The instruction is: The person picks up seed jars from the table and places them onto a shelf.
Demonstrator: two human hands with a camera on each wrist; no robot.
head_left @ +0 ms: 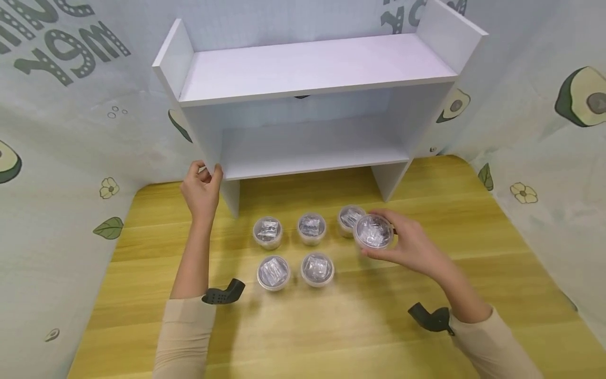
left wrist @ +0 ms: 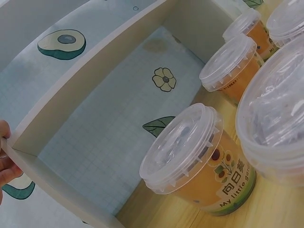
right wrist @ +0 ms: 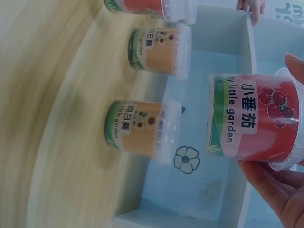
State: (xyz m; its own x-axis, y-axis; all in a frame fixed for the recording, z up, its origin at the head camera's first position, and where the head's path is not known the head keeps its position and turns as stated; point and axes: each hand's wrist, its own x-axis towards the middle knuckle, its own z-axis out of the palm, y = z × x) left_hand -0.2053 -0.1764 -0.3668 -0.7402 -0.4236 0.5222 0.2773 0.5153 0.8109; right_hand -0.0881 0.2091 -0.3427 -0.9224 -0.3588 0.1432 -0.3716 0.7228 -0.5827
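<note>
My right hand (head_left: 416, 245) grips a round plastic cup (head_left: 374, 231) by its sides, fingers behind and thumb in front. Up close, the right wrist view shows this cup (right wrist: 237, 107) with a red label, printed tomatoes and "My little garden", under a clear lid. In the head view it overlaps a lidded cup (head_left: 349, 217) in the back row. My left hand (head_left: 202, 192) pinches the front edge of the white shelf's (head_left: 312, 68) left side panel, fingers bent around it. Orange-labelled sunflower cups (left wrist: 204, 166) stand below the shelf in the left wrist view.
Several lidded cups (head_left: 268, 231) stand in two rows on the wood-grain table (head_left: 303, 331), close in front of the shelf legs. The shelf has two boards, with the lower board (head_left: 312, 147) above the table. A curtain printed with avocados (head_left: 584, 97) surrounds the table.
</note>
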